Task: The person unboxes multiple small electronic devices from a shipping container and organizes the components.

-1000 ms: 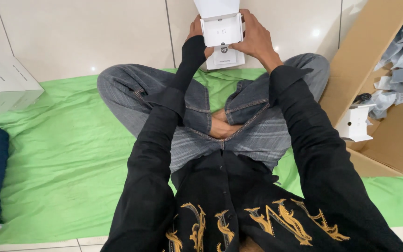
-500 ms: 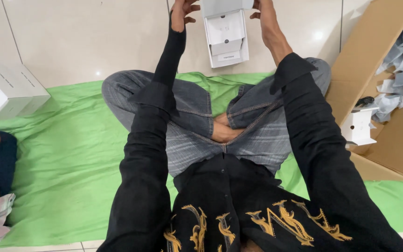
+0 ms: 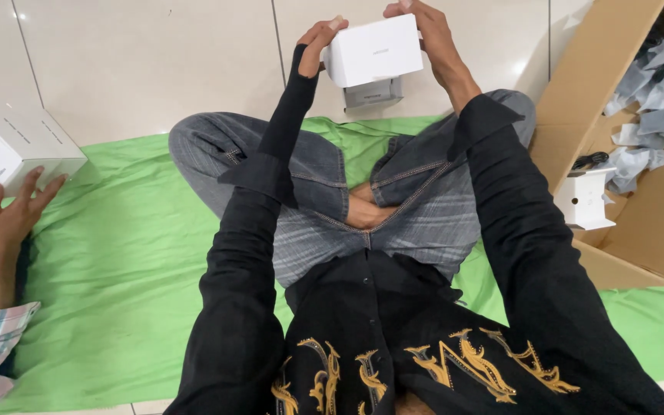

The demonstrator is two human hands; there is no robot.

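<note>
White box (image 3: 374,50) gripped between left hand (image 3: 318,46) and right hand (image 3: 424,34), above grey insert (image 3: 374,94), over tiled floor (image 3: 147,61).

The small white box (image 3: 373,50), a second ago shown open-faced with its inner tray toward the camera, now turns a plain closed side to view, with a grey inner part (image 3: 373,94) sliding out beneath it. The left hand (image 3: 318,44) and right hand (image 3: 424,29) now grip it at its two ends. At left, a co-worker's hand (image 3: 11,217) has come in, touching the other white box (image 3: 21,146).
</note>
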